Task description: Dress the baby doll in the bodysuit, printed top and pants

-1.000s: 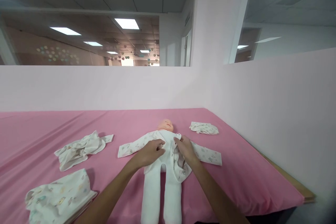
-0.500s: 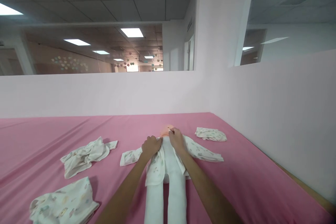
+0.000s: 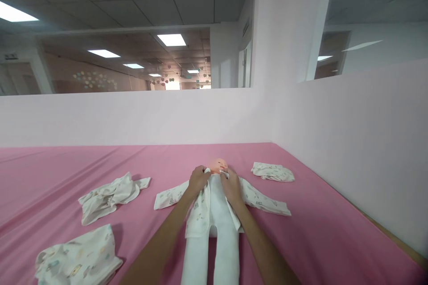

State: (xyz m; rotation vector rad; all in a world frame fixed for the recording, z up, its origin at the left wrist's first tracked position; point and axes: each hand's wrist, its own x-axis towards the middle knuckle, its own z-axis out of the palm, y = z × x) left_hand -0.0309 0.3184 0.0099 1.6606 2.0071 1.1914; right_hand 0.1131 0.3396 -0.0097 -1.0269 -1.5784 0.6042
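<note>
A baby doll (image 3: 219, 205) with a white cloth body lies on its back, its head (image 3: 219, 164) toward the wall. It wears a white printed baby shirt (image 3: 199, 218), open down the front, with both sleeves spread out sideways. At the neck, my left hand (image 3: 198, 180) pinches the shirt's left front edge. My right hand (image 3: 231, 186) grips the other front edge by the collar, close under the doll's chin. My fingertips are partly hidden by the hands and cloth.
Pink sheet (image 3: 317, 240) covers the surface. A crumpled white garment (image 3: 112, 196) and a folded printed cloth (image 3: 80, 256) lie at left; another folded garment (image 3: 272, 172) lies at right. White walls (image 3: 133, 118) with windows stand behind and at right.
My right hand has drawn down slightly from the doll's face, uncovering more of it. My left hand has risen a little along the collar. The view has shifted slightly.
</note>
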